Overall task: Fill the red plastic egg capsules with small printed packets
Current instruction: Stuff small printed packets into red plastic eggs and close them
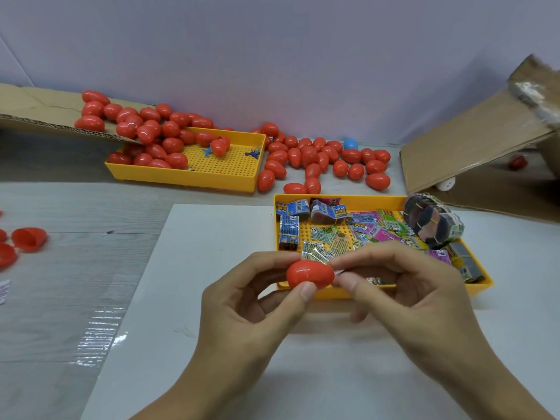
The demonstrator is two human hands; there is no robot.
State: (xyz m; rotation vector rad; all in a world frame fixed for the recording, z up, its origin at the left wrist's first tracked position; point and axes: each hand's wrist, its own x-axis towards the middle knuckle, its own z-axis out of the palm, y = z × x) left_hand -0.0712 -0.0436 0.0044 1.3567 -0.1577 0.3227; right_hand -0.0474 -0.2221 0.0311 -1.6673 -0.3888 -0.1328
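My left hand (pixel 257 301) pinches a red egg capsule half (pixel 309 274) between thumb and fingers, its open end facing right. My right hand (pixel 403 286) pinches a small printed packet (pixel 338 271) at the capsule's mouth; most of the packet is hidden by my fingertips. Behind the hands stands a yellow tray (pixel 333 294) holding several loose printed packets (pixel 363 230) in blue, green and pink. A banded bundle of packets (pixel 433 221) lies on the tray's right rim.
A second yellow tray (pixel 218 177) at the back holds several red eggs (pixel 157 131); more red eggs (pixel 321 160) and one blue egg (pixel 350 144) lie beside it. Open red halves (pixel 28 237) sit at far left. Cardboard flaps (pixel 472 140) stand at the right and back left.
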